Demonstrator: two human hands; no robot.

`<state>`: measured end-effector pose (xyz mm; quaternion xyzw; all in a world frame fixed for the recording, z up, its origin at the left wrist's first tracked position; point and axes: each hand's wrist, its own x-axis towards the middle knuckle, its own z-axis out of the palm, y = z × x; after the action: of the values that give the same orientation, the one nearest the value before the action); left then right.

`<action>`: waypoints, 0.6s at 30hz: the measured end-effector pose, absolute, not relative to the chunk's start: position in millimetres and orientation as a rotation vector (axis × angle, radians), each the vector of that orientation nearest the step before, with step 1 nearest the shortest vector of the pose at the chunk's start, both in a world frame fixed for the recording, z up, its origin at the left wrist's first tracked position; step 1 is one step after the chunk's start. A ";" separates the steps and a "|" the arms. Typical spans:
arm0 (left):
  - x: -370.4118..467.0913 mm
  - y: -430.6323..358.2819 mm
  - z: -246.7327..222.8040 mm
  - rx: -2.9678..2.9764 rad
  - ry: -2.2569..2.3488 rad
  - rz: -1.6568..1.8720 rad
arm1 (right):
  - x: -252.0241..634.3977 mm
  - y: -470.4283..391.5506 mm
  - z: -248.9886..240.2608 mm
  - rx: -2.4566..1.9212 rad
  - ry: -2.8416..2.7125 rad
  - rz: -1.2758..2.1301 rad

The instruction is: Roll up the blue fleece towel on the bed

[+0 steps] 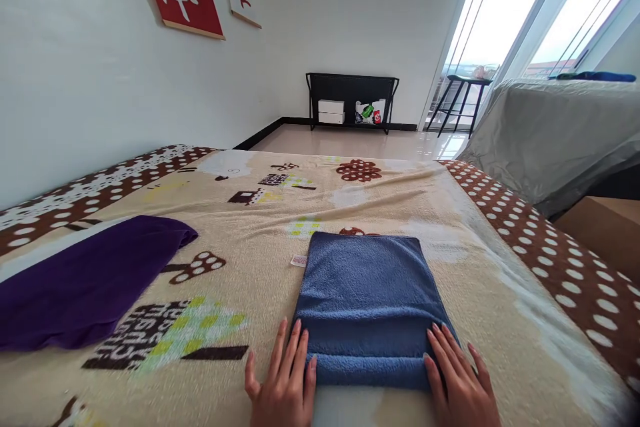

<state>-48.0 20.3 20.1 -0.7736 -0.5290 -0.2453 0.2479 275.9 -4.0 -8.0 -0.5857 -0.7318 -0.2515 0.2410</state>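
Observation:
A folded blue towel lies on a patterned beige blanket that covers the bed in front of me. My left hand rests flat with its fingers spread, touching the towel's near left corner. At the near right corner, my right hand lies flat with its fingertips on the towel's folded edge. Neither hand holds anything. A small white label sticks out at the towel's far left corner.
A purple cloth lies on the blanket to the left. A white wall runs along the left side. A grey covered piece of furniture stands at the right. A black rack and a stool stand by the far wall.

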 end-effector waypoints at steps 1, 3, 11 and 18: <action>-36.0 21.2 24.3 -2.113 -1.408 -0.699 | 266.2 -3.6 -7.0 -1.561 -1.998 -0.678; -6.9 24.9 31.1 -2.207 -1.264 -0.742 | 239.5 0.9 -3.6 -1.415 -2.044 -0.641; -2.0 41.2 18.7 -2.339 -1.295 -0.617 | 238.0 23.3 0.1 -1.490 -2.203 -0.681; -78.0 41.7 20.0 -2.171 -1.451 -0.564 | 321.7 4.8 -18.0 -1.677 -2.105 -0.734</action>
<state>-78.0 41.7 20.0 -0.7902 -0.5283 -0.2054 0.2329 321.7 4.8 -18.0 -0.5919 -0.7429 -0.2591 0.1750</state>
